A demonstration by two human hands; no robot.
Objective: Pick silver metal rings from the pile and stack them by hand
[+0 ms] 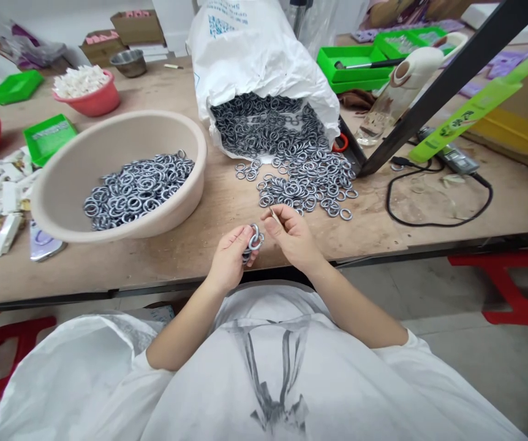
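Observation:
My left hand point(231, 256) is closed on several grey rings point(255, 239), which stick out past the thumb and fingers. Close beside it, my right hand point(295, 240) pinches a thin, pale, pointed piece point(273, 214), too small to name. Just beyond both hands lies a loose heap of grey rings point(307, 184) on the wooden table point(365, 242). The heap spills from the mouth of a white sack point(255, 67) lying on its side. To the left stands a wide beige basin point(55, 202), part filled with the same kind of rings.
White pieces point(2, 196) are piled at the far left, near a green tray point(48, 139) and a red bowl point(90, 101). A dark metal post point(433, 95) slants across the right side. Behind it are a spray bottle point(390, 98) and a black cable point(411, 225).

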